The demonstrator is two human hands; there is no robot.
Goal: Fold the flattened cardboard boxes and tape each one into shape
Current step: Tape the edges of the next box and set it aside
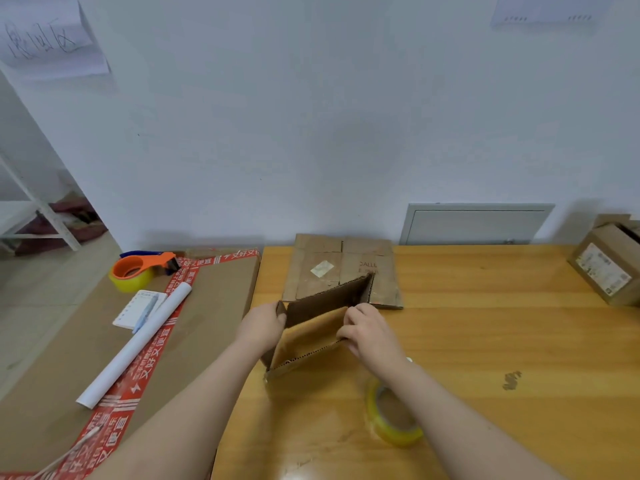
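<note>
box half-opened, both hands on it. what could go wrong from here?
1. The box is held open only by the left hand and right hand; letting go to fetch tape may let it collapse flat.
2. The loose tape roll sits under the right forearm, so it could get knocked or rolled away.
3. The flattened boxes lie just behind, likely crowding the folding.

Wooden table (485, 341): half-opened cardboard box (311, 327) near centre, open top facing camera. Left hand (263, 323) grips box's left wall; right hand (367, 330) pinches right wall. Stack of flattened boxes (343, 268) at far edge, just behind. Yellowish tape roll (391, 414) toward near edge, partly under right forearm. Labelled closed box (609, 265) at far right edge. Large carton (69, 341) beside table's left edge carries orange tape dispenser (138, 268), notepad with pen (138, 308), white paper tube (135, 344).
</note>
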